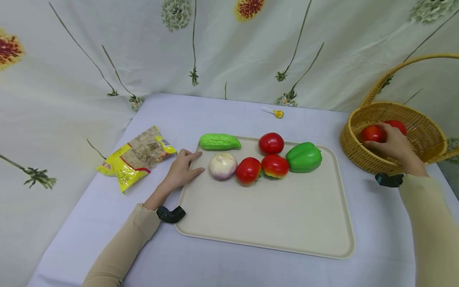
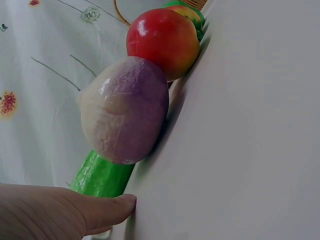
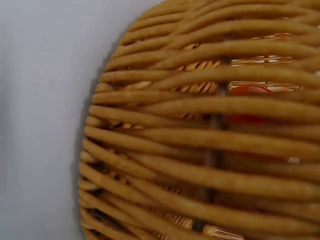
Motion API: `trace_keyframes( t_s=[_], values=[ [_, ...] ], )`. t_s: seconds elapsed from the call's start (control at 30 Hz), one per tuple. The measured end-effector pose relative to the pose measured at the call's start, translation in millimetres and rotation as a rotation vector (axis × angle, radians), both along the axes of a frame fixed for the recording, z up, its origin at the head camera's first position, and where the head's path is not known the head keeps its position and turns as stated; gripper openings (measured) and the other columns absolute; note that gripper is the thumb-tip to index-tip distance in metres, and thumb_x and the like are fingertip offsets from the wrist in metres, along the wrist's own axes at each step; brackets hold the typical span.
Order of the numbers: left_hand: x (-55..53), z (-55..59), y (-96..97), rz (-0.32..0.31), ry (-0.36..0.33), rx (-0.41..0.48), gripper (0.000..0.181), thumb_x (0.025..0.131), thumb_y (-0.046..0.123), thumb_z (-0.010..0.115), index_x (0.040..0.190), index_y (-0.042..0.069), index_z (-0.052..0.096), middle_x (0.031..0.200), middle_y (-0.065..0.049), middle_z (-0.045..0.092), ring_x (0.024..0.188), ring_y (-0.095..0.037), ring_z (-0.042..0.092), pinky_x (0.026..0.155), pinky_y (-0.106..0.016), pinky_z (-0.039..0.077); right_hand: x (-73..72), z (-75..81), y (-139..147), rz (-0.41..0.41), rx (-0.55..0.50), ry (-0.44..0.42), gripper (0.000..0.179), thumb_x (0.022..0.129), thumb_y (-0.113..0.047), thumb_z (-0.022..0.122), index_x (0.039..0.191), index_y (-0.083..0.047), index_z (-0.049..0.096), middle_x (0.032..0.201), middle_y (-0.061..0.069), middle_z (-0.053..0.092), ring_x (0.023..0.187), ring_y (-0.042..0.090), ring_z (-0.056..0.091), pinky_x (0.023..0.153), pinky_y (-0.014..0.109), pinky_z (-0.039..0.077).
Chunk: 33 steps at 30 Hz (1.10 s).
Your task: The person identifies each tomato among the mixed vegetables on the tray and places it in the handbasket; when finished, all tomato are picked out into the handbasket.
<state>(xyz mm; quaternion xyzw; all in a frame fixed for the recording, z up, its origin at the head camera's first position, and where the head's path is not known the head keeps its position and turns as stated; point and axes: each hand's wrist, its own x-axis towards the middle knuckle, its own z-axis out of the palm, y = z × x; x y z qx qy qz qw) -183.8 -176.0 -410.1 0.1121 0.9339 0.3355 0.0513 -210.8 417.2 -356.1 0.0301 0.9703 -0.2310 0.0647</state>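
In the head view my right hand (image 1: 394, 145) reaches inside the wicker basket (image 1: 353, 153) and grips a red tomato (image 1: 373, 133) between thumb and fingers. Behind that hand lies another red, round piece (image 1: 396, 126), partly covered. My left hand (image 1: 182, 169) rests at the left edge of the beige tray (image 1: 265, 215), thumb and fingers spread over the rim. Nearest to it are a green bitter melon (image 1: 220, 142) and a purple-white turnip (image 1: 223, 166). The right wrist view shows mostly the basket's woven side (image 3: 200, 115), which hides the hand.
On the tray also lie several red, round pieces, one (image 1: 271, 143) at the back edge, and a green bell pepper (image 1: 304, 157). A yellow snack bag (image 1: 138, 157) lies left of the tray. A lollipop (image 1: 278, 114) lies behind it. The basket's tall handle (image 1: 380, 85) arches up.
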Motion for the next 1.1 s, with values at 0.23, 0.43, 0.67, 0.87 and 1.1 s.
trace_keyframes(
  t_s=[0.23, 0.43, 0.67, 0.87, 1.1],
  values=[
    [-0.8, -0.8, 0.3, 0.001, -0.002, 0.007, 0.058, 0.085, 0.015, 0.067, 0.137, 0.000, 0.046, 0.107, -0.020, 0.042, 0.082, -0.022, 0.037, 0.068, -0.028, 0.030, -0.6, -2.6, 3, -0.016, 0.009, -0.010, 0.088, 0.089, -0.042, 0.057, 0.148, 0.002, 0.009, 0.141, 0.038, 0.020, 0.119, 0.054, 0.022, 0.094, 0.073, 0.027],
    [-0.4, -0.4, 0.8, 0.001, 0.001, 0.007, 0.058, 0.085, 0.015, 0.067, 0.136, 0.000, 0.047, 0.106, -0.019, 0.042, 0.082, -0.022, 0.037, 0.067, -0.029, 0.030, 5.4, 1.4, 0, -0.020, 0.050, -0.010, 0.089, 0.089, -0.045, 0.056, 0.149, 0.000, 0.008, 0.143, 0.040, 0.014, 0.122, 0.057, 0.020, 0.093, 0.074, 0.026],
    [0.1, 0.1, 0.2, 0.005, 0.001, -0.006, 0.058, 0.085, 0.016, 0.067, 0.136, 0.000, 0.046, 0.107, -0.020, 0.042, 0.082, -0.022, 0.038, 0.067, -0.028, 0.030, 17.8, 11.5, -8, -0.052, 0.060, 0.044, 0.083, 0.091, -0.040, 0.056, 0.149, -0.002, 0.010, 0.145, 0.041, 0.004, 0.128, 0.061, 0.015, 0.091, 0.075, 0.026],
    [0.8, 1.7, 0.7, -0.001, 0.007, -0.004, 0.057, 0.085, 0.016, 0.066, 0.136, -0.001, 0.046, 0.107, -0.020, 0.042, 0.082, -0.023, 0.038, 0.067, -0.028, 0.030, 29.2, 15.6, -16, -0.092, 0.036, 0.191, 0.068, 0.094, -0.034, 0.051, 0.147, -0.003, 0.022, 0.147, 0.037, 0.010, 0.132, 0.057, 0.014, 0.097, 0.074, 0.022],
    [0.8, 2.4, 1.1, -0.002, 0.007, -0.001, 0.057, 0.085, 0.016, 0.066, 0.136, -0.001, 0.046, 0.106, -0.020, 0.041, 0.081, -0.022, 0.037, 0.067, -0.029, 0.029, 41.4, 21.4, -35, -0.099, 0.008, 0.349, 0.055, 0.094, -0.020, 0.052, 0.143, -0.001, 0.033, 0.146, 0.032, 0.022, 0.131, 0.051, 0.021, 0.098, 0.070, 0.026]
  ],
)
